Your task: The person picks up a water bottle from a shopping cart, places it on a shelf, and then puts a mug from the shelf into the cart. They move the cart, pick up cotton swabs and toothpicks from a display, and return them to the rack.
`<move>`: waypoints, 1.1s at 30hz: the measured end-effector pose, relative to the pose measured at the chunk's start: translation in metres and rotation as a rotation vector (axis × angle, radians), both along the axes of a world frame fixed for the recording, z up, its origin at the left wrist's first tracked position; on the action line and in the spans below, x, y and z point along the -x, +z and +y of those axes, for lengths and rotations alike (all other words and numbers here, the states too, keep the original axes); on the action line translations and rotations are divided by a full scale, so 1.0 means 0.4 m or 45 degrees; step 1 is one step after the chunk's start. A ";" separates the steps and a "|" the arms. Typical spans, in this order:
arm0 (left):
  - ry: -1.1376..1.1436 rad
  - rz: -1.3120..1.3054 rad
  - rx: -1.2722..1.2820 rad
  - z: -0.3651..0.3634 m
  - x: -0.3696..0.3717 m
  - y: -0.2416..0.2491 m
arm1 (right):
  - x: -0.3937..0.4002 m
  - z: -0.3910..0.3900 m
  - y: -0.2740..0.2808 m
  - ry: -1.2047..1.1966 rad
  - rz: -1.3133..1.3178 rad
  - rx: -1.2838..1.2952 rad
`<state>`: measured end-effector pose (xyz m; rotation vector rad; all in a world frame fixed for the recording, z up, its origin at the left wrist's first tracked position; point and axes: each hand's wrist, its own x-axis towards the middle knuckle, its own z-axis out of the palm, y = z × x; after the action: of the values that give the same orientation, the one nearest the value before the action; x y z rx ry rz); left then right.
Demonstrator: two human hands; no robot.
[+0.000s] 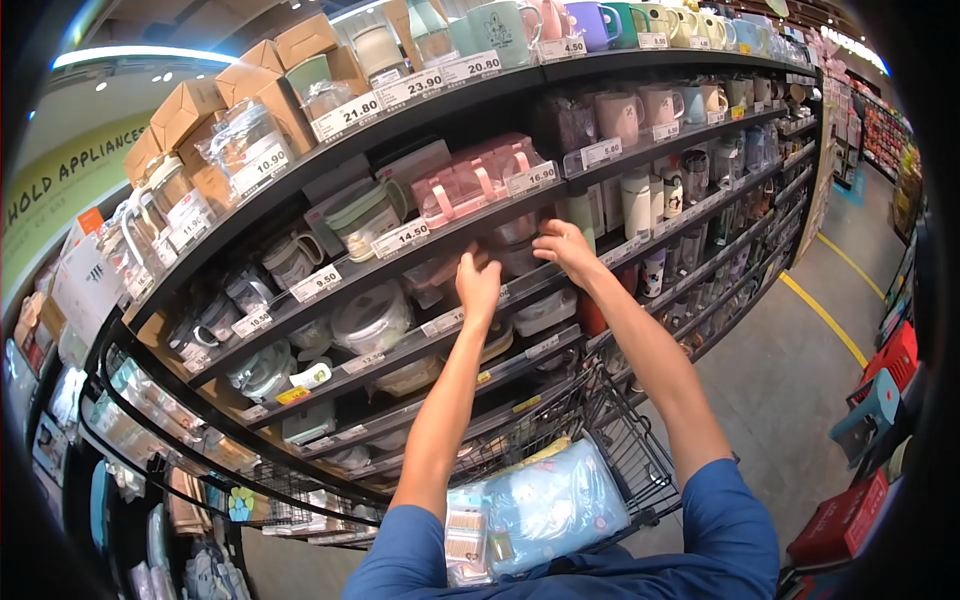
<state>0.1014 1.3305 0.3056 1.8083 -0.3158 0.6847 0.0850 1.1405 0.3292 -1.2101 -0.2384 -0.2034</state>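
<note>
Both arms reach forward to a dark shelf unit. My left hand [477,280] is at the middle shelf, fingers bent and apart, in front of clear containers [430,280]. To its right, my right hand [565,248] has curled fingers at the shelf opening, near a clear container [517,262]; whether its fingertips touch anything is too small to tell. Above the hands stand pink handled containers [478,185] behind a 16.90 price tag [531,178]. A green-lidded container [365,215] is to their left.
Below my arms is a black wire cart [630,440] holding a blue patterned package [555,495]. Mugs [500,30] line the top shelf. A large round container [370,318] sits at left. An aisle floor with yellow lines [825,318] runs along the right.
</note>
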 end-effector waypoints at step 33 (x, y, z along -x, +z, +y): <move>0.058 1.077 -0.544 0.561 1.223 -1.010 | 1.019 0.213 -0.931 0.073 0.818 2.207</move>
<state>-0.3876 1.5549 -0.0982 2.3359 0.1659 -0.1763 -0.3224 1.2258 -0.0432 -2.8757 0.2142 0.6022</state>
